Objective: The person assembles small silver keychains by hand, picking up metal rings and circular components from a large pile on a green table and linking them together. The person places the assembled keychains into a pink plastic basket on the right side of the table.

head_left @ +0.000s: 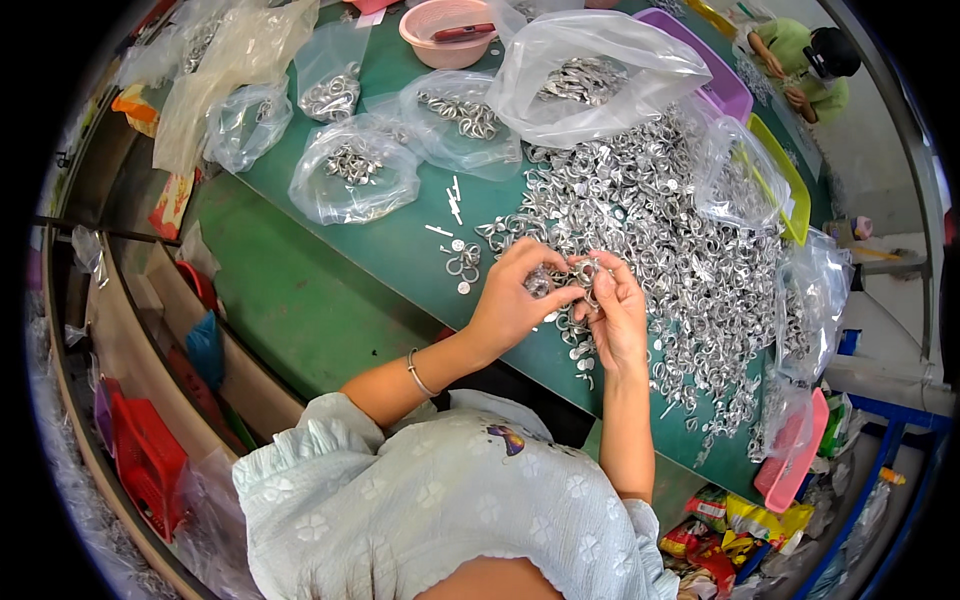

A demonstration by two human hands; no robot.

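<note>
Both hands meet over the near edge of a large pile of small silvery metal pieces, many of them ring-shaped. My left hand is curled around several silvery rings, its thumb and fingers reaching toward the other hand. With bent fingers, my right hand pinches a silvery ring between thumb and fingertips. The pieces' exact shape is too small to make out. Left of my hands lies a little group of rings with flat round discs, and beyond it a few thin pale strips.
Clear plastic bags of metal pieces line the table's far side, with a large bag behind the pile. A pink bowl holds a red-handled tool. Purple and yellow-green trays stand right. A person works at far right.
</note>
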